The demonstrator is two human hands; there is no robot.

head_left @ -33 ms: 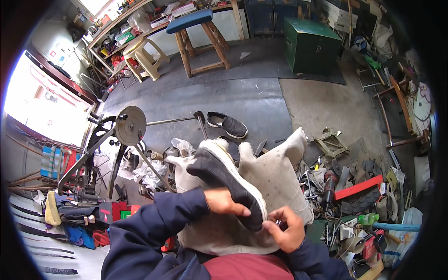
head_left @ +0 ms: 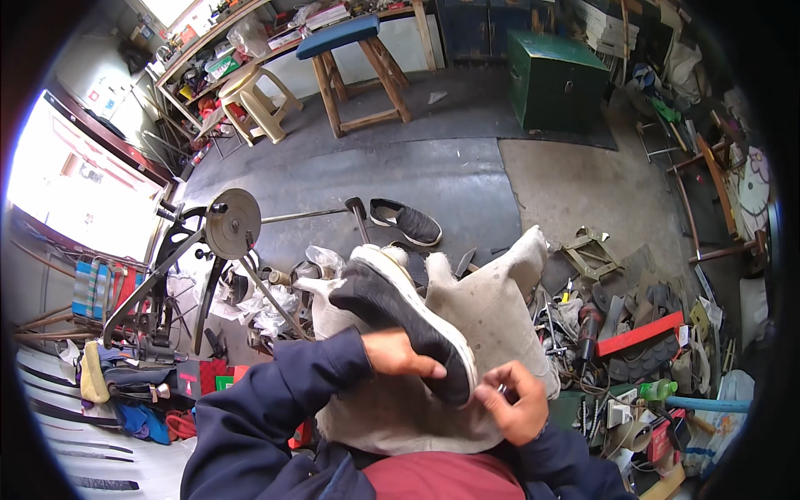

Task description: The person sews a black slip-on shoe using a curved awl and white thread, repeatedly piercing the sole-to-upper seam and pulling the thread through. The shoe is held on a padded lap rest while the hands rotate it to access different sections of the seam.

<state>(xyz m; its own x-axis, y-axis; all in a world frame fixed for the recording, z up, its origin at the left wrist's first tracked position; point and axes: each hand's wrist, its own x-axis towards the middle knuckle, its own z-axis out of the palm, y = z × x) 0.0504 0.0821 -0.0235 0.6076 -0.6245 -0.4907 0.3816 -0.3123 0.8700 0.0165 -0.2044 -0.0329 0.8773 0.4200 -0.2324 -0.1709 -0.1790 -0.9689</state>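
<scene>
A cream stool (head_left: 242, 84) stands upper left, a blue-topped stool (head_left: 338, 37) top centre, a green box (head_left: 552, 83) upper right.

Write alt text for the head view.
The left hand grips a black shoe with a white sole over a pale cloth, the right hand close to its near end. Beyond, another shoe lies on the floor.

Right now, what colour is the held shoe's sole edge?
The sole edge is white; it shows best in the head view.
</scene>
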